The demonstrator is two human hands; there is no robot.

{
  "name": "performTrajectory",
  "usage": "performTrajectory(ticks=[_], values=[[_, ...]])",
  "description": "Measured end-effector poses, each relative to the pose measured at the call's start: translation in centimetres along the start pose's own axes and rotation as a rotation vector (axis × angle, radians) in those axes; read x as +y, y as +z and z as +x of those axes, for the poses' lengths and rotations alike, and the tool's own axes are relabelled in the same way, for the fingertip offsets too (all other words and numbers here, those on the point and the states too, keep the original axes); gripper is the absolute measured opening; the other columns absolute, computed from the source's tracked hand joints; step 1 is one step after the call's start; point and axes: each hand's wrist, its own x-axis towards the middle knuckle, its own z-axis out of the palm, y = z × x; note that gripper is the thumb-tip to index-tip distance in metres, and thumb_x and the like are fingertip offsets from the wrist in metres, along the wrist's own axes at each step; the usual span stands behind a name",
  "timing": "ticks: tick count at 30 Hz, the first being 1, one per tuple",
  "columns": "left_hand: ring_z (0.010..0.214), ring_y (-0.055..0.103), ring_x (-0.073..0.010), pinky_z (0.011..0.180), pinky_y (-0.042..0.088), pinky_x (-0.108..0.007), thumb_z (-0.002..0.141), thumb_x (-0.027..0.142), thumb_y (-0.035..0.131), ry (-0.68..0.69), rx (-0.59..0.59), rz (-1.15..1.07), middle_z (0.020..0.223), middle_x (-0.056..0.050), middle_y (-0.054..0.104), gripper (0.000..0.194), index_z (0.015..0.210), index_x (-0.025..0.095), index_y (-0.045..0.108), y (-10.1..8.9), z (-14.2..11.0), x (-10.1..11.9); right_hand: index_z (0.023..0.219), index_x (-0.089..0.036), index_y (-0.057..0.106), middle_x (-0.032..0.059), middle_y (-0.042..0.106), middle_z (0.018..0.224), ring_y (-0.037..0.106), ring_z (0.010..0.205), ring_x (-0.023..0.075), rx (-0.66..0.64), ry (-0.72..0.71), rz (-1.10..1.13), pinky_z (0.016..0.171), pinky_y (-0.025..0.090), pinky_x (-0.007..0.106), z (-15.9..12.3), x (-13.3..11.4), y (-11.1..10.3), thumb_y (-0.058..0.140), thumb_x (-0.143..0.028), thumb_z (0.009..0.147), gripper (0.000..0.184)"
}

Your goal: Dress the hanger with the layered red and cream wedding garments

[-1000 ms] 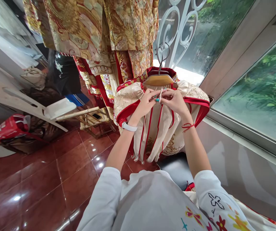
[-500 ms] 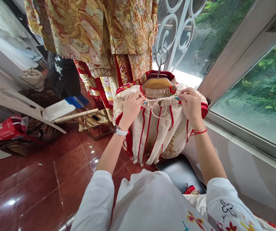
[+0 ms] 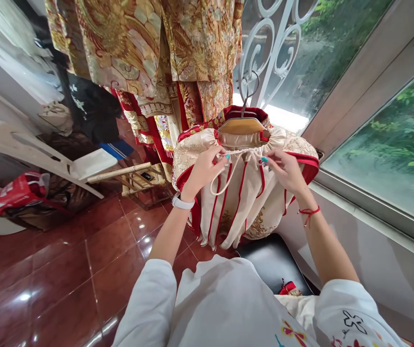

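Note:
A cream garment with red piping and gold embroidery hangs in front of me, its gathered waist below a wooden hanger. A pale drawstring runs along that gathered edge, and a loop of it droops beside my left hand. Thumb and finger of the left hand are pinched on the cord at the left side of the waist. Opposite, my right hand pinches the drawstring near a small bunch of cord; its exact grip is partly hidden by the fingers.
Gold and red embroidered garments hang behind. A window and white scrollwork stand at right. Below is a black seat with a small red item. A bamboo rack and white chair are left, on red tiles.
Both hands have lowered slightly, the left shifting right and the right hand opening its spare fingers. The cord's loose loop has swung left, and cord is now bunched near my right fingers.

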Motion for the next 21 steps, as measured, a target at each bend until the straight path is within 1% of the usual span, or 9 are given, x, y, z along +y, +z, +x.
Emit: performTrajectory(ticks=[2, 4, 6, 8, 10, 13, 16, 18, 21], values=[[0.067, 0.054, -0.0152, 0.067, 0.040, -0.026, 0.090, 0.028, 0.057, -0.027, -0.036, 0.031, 0.078, -0.001, 0.064, 0.012, 0.083, 0.021, 0.064, -0.5, -0.1, -0.1, 0.084, -0.021, 0.064, 0.0026, 0.062, 0.074, 0.052, 0.064, 0.0162, -0.035, 0.012, 0.008, 0.060, 0.039, 0.030, -0.4, 0.3, -0.3, 0.063, -0.052, 0.089, 0.031], [0.064, 0.053, -0.0159, 0.065, 0.038, -0.026, 0.089, 0.027, 0.058, -0.050, -0.030, 0.165, 0.069, -0.001, 0.061, 0.016, 0.076, 0.020, 0.065, -0.9, -0.2, 0.0, 0.079, -0.022, 0.064, 0.0009, 0.059, 0.068, 0.051, 0.062, 0.0162, 0.071, 0.011, -0.146, 0.061, 0.038, 0.030, -0.6, 0.7, -0.9, 0.070, -0.043, 0.083, 0.022], [0.064, 0.053, -0.0170, 0.066, 0.037, -0.027, 0.086, 0.025, 0.060, -0.049, -0.005, 0.322, 0.067, -0.001, 0.061, 0.014, 0.074, 0.020, 0.066, -1.3, -0.3, 0.2, 0.078, -0.023, 0.064, 0.0002, 0.057, 0.064, 0.051, 0.064, 0.0178, 0.187, -0.010, -0.353, 0.061, 0.037, 0.030, -0.6, 0.8, -1.6, 0.071, -0.031, 0.080, 0.011], [0.067, 0.055, -0.0189, 0.068, 0.038, -0.028, 0.085, 0.024, 0.062, -0.037, 0.021, 0.414, 0.070, -0.002, 0.063, 0.010, 0.079, 0.021, 0.069, -1.5, -0.5, 0.5, 0.079, -0.024, 0.065, 0.0014, 0.057, 0.063, 0.053, 0.070, 0.0206, 0.276, -0.039, -0.499, 0.062, 0.037, 0.031, -0.6, 0.7, -2.1, 0.070, -0.024, 0.078, 0.005], [0.073, 0.058, -0.0212, 0.073, 0.041, -0.030, 0.086, 0.026, 0.062, -0.033, 0.035, 0.457, 0.074, -0.004, 0.066, 0.011, 0.085, 0.022, 0.071, -1.4, -0.9, 0.8, 0.079, -0.025, 0.065, 0.0031, 0.059, 0.065, 0.054, 0.075, 0.0230, 0.369, -0.057, -0.560, 0.063, 0.039, 0.032, -0.6, 0.4, -2.1, 0.069, -0.024, 0.078, 0.004], [0.080, 0.061, -0.0229, 0.077, 0.044, -0.032, 0.087, 0.025, 0.060, -0.044, 0.004, 0.467, 0.083, -0.005, 0.070, 0.014, 0.092, 0.022, 0.072, -1.2, -1.6, 0.6, 0.077, -0.025, 0.064, 0.0045, 0.063, 0.070, 0.054, 0.076, 0.0234, 0.451, -0.067, -0.476, 0.066, 0.043, 0.034, -0.5, 0.5, -1.3, 0.070, -0.030, 0.080, 0.008], [0.084, 0.063, -0.0219, 0.081, 0.047, -0.032, 0.088, 0.018, 0.056, -0.043, -0.065, 0.397, 0.098, -0.006, 0.073, 0.022, 0.103, 0.021, 0.071, -0.9, -2.2, 0.0, 0.077, -0.024, 0.061, 0.0032, 0.062, 0.074, 0.055, 0.070, 0.0196, 0.417, -0.043, -0.143, 0.065, 0.045, 0.033, -0.3, 1.1, -0.3, 0.068, -0.041, 0.084, 0.019], [0.084, 0.064, -0.0210, 0.083, 0.048, -0.033, 0.088, 0.016, 0.054, -0.051, -0.092, 0.339, 0.103, -0.006, 0.073, 0.027, 0.108, 0.021, 0.070, -0.8, -2.4, -0.4, 0.077, -0.024, 0.058, 0.0011, 0.058, 0.070, 0.052, 0.063, 0.0172, 0.386, -0.009, 0.010, 0.060, 0.043, 0.031, -0.3, 1.4, -0.1, 0.061, -0.048, 0.089, 0.027], [0.078, 0.062, -0.0191, 0.081, 0.049, -0.033, 0.089, 0.015, 0.052, -0.085, -0.094, 0.265, 0.103, -0.006, 0.073, 0.029, 0.110, 0.021, 0.070, -0.6, -2.6, -0.6, 0.074, -0.026, 0.057, 0.0015, 0.054, 0.064, 0.051, 0.064, 0.0199, 0.415, -0.019, -0.105, 0.063, 0.044, 0.035, -0.4, 1.3, -0.6, 0.062, -0.050, 0.090, 0.030]])
